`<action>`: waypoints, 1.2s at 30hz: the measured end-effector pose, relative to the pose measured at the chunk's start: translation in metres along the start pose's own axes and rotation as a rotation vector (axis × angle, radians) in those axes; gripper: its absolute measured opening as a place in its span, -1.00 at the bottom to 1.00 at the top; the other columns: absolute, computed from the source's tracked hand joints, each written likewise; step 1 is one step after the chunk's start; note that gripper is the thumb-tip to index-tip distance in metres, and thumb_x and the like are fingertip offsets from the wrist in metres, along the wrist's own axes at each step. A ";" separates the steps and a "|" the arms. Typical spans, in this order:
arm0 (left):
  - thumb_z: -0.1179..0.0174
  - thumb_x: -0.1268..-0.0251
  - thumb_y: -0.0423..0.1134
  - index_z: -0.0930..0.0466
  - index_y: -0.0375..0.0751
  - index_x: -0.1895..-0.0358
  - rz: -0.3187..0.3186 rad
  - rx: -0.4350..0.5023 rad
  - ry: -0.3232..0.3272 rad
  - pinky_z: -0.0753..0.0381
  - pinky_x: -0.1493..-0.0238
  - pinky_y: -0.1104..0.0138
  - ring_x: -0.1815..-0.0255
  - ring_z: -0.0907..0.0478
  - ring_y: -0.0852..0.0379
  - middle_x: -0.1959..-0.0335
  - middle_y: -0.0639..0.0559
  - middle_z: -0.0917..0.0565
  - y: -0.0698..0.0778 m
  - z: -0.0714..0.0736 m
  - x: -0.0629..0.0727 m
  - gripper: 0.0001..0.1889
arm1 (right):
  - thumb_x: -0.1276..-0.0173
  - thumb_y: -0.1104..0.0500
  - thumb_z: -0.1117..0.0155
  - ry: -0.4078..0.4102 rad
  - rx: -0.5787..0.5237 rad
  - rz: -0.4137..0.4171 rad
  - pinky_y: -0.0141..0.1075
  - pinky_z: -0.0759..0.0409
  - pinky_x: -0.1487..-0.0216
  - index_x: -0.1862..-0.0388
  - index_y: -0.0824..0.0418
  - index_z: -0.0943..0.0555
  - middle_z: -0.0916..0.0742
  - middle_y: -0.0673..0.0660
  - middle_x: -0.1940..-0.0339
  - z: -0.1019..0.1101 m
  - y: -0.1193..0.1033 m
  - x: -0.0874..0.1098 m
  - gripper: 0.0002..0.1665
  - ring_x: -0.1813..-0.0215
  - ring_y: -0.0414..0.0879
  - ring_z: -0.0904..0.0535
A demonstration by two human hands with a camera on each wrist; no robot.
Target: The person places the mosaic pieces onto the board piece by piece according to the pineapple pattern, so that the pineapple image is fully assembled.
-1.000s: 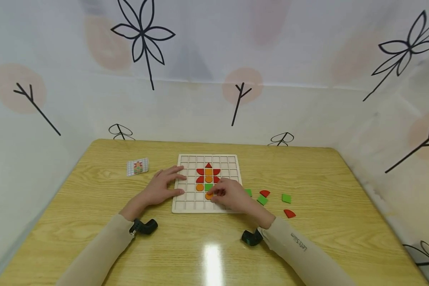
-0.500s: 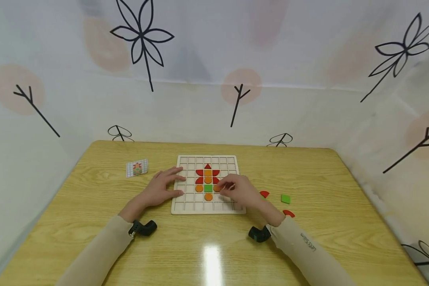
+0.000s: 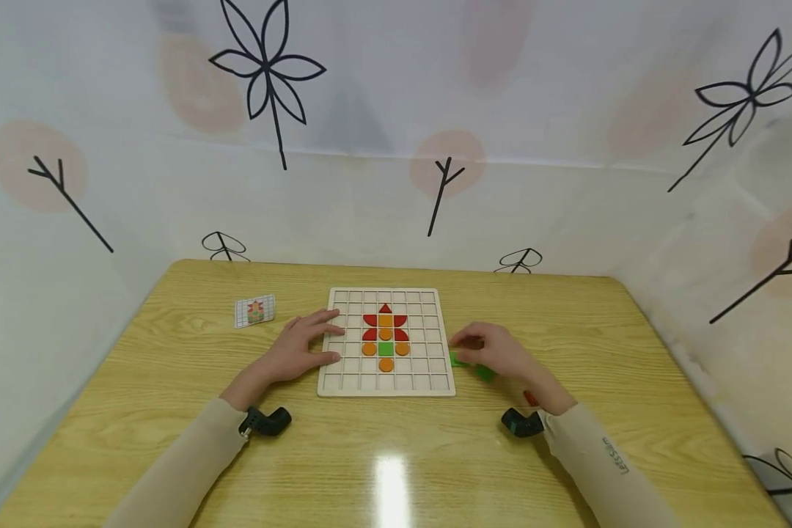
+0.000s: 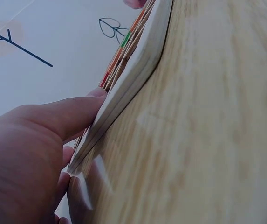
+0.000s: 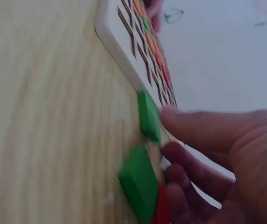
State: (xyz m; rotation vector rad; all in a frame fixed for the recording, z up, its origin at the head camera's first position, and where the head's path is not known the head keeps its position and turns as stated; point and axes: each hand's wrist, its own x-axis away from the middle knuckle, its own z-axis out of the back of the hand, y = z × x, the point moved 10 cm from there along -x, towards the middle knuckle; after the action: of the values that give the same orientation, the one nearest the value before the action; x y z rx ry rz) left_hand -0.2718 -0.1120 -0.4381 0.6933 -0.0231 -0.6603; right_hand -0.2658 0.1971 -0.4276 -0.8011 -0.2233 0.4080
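A pale wooden grid board (image 3: 419, 378) bears a pattern of red pieces, an orange square (image 3: 386, 321), several orange discs (image 3: 402, 350) and a green square (image 3: 386, 349). My left hand (image 3: 298, 345) rests on the board's left edge, fingers spread; in the left wrist view its thumb (image 4: 84, 112) lies against the edge. Just off the right edge, my right hand (image 3: 498, 350) is over the loose pieces. Its thumb is at a loose green square (image 5: 148, 116), fingers loosely bent. Another green block (image 5: 139, 182) and a red piece (image 5: 162, 205) lie beside the fingers, partly hidden.
A small pattern card (image 3: 254, 312) lies on the wooden table (image 3: 343, 455), left of the board. A red piece (image 3: 530, 398) shows beside the right wrist. A white cloth (image 3: 343, 220) with plant drawings stands behind the table.
My right hand set an orange disc on the board right of the green square, let go, and moved right to the loose green pieces. My left hand has stayed at the board.
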 end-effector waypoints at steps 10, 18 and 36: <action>-0.33 -0.32 -0.02 -0.60 -0.05 -0.24 0.006 -0.001 -0.008 0.14 -0.43 -0.24 -0.55 -0.08 -0.15 -0.52 -0.12 -0.26 0.002 0.001 0.001 -0.54 | -0.24 0.13 -0.49 -0.153 -0.010 -0.054 -0.21 -0.42 -0.01 0.03 0.10 -0.74 -0.64 0.06 0.01 -0.002 0.011 -0.004 -0.69 0.05 -0.03 -0.47; -0.35 -0.31 -0.04 -0.60 -0.05 -0.24 0.012 0.008 -0.013 0.15 -0.44 -0.23 -0.55 -0.07 -0.15 -0.53 -0.12 -0.25 0.001 0.000 0.001 -0.54 | -0.25 0.24 -0.47 -0.157 -0.029 -0.069 -0.16 -0.44 0.05 0.08 0.15 -0.71 -0.63 0.08 0.05 -0.004 0.010 -0.003 -0.75 0.12 0.00 -0.45; -0.33 -0.32 0.01 -0.59 0.00 -0.25 0.030 -0.003 -0.026 0.16 -0.45 -0.20 -0.57 -0.05 -0.11 -0.54 -0.06 -0.23 -0.005 -0.003 0.001 -0.53 | -0.42 0.18 -0.32 0.026 -0.122 -0.125 -0.16 -0.52 0.05 0.05 0.18 -0.69 -0.69 0.10 0.11 0.013 0.020 -0.001 -0.82 0.11 0.02 -0.54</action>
State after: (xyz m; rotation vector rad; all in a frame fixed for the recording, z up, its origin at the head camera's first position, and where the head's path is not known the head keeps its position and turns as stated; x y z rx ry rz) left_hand -0.2731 -0.1134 -0.4431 0.6805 -0.0559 -0.6407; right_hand -0.2764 0.2179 -0.4334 -0.9070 -0.2746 0.2681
